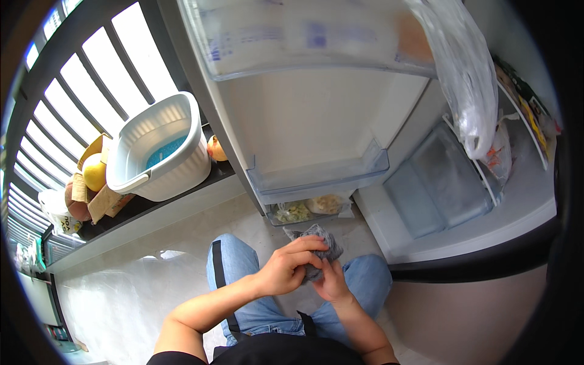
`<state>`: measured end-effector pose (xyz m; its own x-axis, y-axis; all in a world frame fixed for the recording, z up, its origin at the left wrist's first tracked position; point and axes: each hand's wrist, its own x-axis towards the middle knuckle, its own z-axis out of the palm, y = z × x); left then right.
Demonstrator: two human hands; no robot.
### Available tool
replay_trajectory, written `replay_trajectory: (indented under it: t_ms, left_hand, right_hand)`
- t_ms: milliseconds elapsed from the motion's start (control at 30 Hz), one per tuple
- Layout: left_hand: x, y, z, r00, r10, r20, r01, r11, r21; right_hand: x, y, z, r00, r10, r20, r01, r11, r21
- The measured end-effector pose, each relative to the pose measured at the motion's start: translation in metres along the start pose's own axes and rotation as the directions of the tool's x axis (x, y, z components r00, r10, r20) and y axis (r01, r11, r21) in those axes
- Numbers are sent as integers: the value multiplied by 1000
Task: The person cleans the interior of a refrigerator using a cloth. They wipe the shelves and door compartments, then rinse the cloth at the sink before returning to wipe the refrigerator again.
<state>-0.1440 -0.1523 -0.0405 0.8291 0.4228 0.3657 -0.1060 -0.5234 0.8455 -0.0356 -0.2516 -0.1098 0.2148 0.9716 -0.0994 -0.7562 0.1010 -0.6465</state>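
Between my two hands is a crumpled dark grey plastic bag (pixel 335 248), held in front of my knees. My left hand (pixel 287 264) grips it from the left and above, fingers curled over its top. My right hand (pixel 332 280) has hold of its lower right side. What the bag contains is hidden. Just beyond it lies the lowest door bin (pixel 283 222) of an open refrigerator, with bagged food in it. Above that is a clear bluish door bin (pixel 319 182).
Clear drawers (pixel 438 178) sit inside the refrigerator at right, where a plastic bag (pixel 474 100) hangs down. A packed door shelf (pixel 319 73) spans the top. At left a ledge (pixel 219 175) bears a white plastic basin (pixel 182 178), a pomegranate (pixel 217 149) and a cardboard box (pixel 106 200) with yellow fruit.
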Motion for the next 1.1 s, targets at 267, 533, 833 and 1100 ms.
replay_trajectory:
  t_ms: [267,533,833,1100]
  left_hand:
    - [11,-1,-114,750,-134,-647,165,986,-12]
    - [110,-60,-156,365,-438,-821,-71,867,-494]
    - [106,-51,-147,530,-224,-818,-284,862,-420]
    - [111,-52,-146,488,-145,-861,-269,913,-306]
  right_hand:
    - [61,-123,38,724,-689,-33,621,672,-404]
    - [228,-180,104,66,-963,262,664,-154,-732]
    - [224,-92,171,120,-757,642,636,-437,-635]
    - [214,-60,91,837,193,512,535,-487,-691]
